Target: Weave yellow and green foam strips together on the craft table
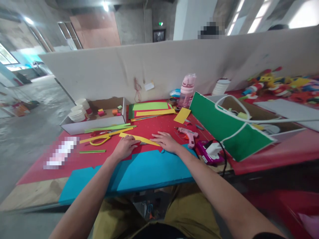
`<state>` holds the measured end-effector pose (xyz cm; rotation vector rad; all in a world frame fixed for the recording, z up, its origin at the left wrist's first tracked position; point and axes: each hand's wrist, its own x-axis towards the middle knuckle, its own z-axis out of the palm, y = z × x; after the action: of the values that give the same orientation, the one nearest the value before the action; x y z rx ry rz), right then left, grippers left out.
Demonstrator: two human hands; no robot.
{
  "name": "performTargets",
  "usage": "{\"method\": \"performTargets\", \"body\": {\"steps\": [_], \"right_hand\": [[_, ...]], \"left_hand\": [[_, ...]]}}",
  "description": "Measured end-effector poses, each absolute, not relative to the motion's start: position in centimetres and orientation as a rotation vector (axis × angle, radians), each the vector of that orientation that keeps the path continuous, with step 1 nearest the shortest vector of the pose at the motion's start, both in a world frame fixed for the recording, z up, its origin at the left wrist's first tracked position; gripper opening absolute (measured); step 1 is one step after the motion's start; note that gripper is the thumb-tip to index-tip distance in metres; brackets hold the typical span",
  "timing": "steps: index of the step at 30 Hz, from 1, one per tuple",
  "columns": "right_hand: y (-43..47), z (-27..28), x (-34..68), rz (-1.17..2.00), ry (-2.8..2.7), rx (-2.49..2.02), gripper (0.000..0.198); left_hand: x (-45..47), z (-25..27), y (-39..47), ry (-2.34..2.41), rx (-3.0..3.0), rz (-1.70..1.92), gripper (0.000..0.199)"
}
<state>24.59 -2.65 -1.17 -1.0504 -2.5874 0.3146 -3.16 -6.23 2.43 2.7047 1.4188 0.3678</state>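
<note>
A yellow paper strip (142,138) lies slightly bowed across the red table covering between my hands. My left hand (125,147) is on its left part, fingers bent and close together, pressing the strip. At the strip's right end my right hand (166,141) rests with its fingers stretched out and somewhat spread. Yellow-handled scissors (101,142) lie left of my left hand, near another long yellow strip (119,131) and green strips (109,127). A pink glue gun (190,136) is to the right of my right hand. Blue sheets (147,169) cover the table's front edge below my wrists.
A white box (93,124) with paper cups (77,114) and small paper rolls stands left. Coloured sheets (149,106) and a pink bottle (188,88) are behind. On the right, a green board (224,127) leans by a purple power socket (209,156) with cables.
</note>
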Motion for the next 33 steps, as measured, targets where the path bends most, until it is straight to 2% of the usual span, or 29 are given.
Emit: {"method": "performTargets", "body": {"steps": [33], "right_hand": [[-3.0, -0.9, 24.5, 0.357, -2.526, -1.034, 0.033]], "left_hand": [[-2.4, 3.1, -8.3, 1.571, 2.67, 0.288, 0.037]]}}
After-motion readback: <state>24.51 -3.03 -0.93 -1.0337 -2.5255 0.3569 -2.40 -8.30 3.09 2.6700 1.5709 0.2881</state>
